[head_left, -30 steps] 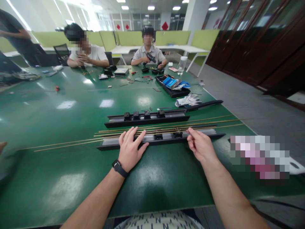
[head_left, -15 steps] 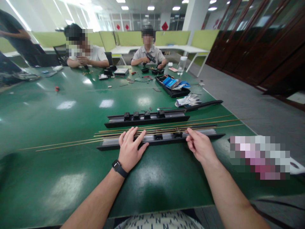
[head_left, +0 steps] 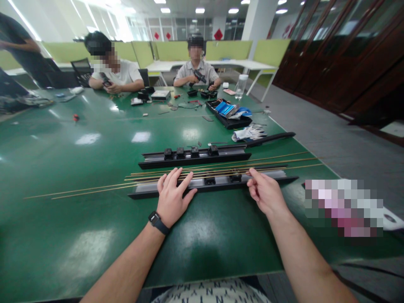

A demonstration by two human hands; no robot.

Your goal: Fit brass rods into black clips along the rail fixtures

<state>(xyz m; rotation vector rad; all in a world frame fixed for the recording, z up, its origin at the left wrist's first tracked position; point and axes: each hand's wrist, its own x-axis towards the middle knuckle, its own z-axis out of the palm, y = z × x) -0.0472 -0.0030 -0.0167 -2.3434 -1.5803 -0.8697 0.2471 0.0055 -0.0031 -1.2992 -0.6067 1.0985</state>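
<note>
Several long, thin brass-coloured rods [head_left: 217, 169] run sideways over a black channel rail [head_left: 221, 187] with a pale inside. My left hand [head_left: 173, 198], wearing a dark watch [head_left: 154, 219], lies over the rods with its fingers spread. With thumb and index finger pressed together, my right hand [head_left: 265, 193] pinches a rod near the rail's right part. Two rods stick out far to the left past the others. Black blocks [head_left: 210, 179] sit in this rail between my hands. Just beyond lies a second black rail [head_left: 195, 161], carrying several black blocks [head_left: 195, 151].
White gloves [head_left: 249, 133] and a black tray [head_left: 232, 123] of blue items lie farther back, near a clear bottle [head_left: 241, 86]. Two people sit across the green table [head_left: 104, 235]; one holds a power drill [head_left: 199, 75]. A blurred-out item [head_left: 347, 206] lies at right.
The left ends of the two long rods have shifted slightly to the right. My hands have hardly moved. The seated person at left has changed hand position.
</note>
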